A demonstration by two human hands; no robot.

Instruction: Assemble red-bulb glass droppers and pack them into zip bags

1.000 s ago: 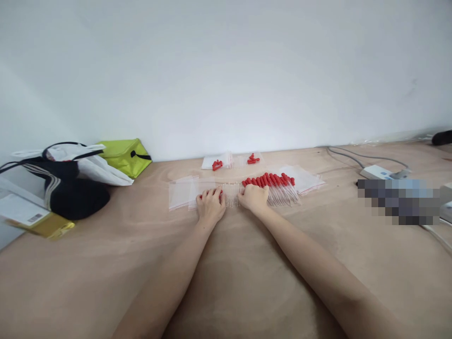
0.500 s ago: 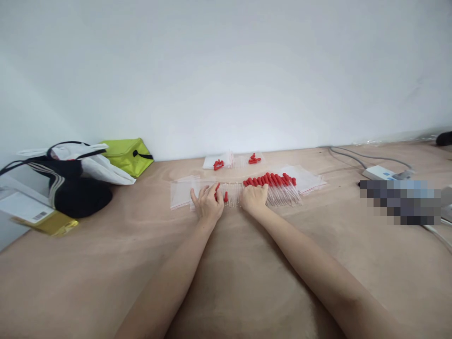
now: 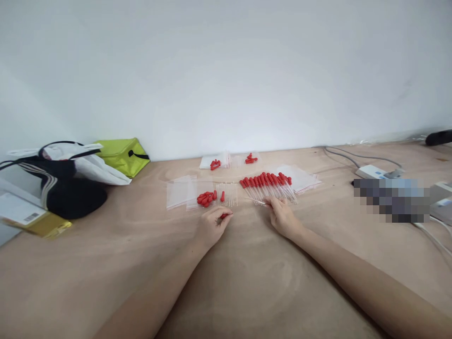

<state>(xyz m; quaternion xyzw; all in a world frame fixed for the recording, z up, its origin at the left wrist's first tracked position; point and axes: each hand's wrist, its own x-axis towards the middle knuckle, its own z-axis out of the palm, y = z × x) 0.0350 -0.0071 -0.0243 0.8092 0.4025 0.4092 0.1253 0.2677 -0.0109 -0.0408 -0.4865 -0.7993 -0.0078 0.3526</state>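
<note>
My left hand [image 3: 213, 223] pinches a red rubber dropper bulb [image 3: 225, 215] just above the table. In my right hand [image 3: 280, 215], the fingers are closed on a thin clear dropper tube [image 3: 257, 201] that points left. Behind that hand lies a row of droppers with red bulbs [image 3: 266, 180], tubes slanting toward me. A small pile of loose red bulbs [image 3: 206, 198] rests on a clear zip bag beyond my left hand. To its right is a lone red bulb [image 3: 222, 196], beside a row of bare clear tubes [image 3: 231, 194].
More red bulbs [image 3: 215, 164] lie on bags at the back. Clear zip bags [image 3: 178, 192] are at left, others [image 3: 298, 179] at right. A black cap [image 3: 76, 193], a gold box [image 3: 52, 225] and a lime-green bag [image 3: 122, 157] stand far left. A power strip [image 3: 371, 172] with cables is at right.
My left hand has come back from the bulb pile toward me with a red bulb. My right hand has moved right and toward me, with a clear tube showing in its fingers.
</note>
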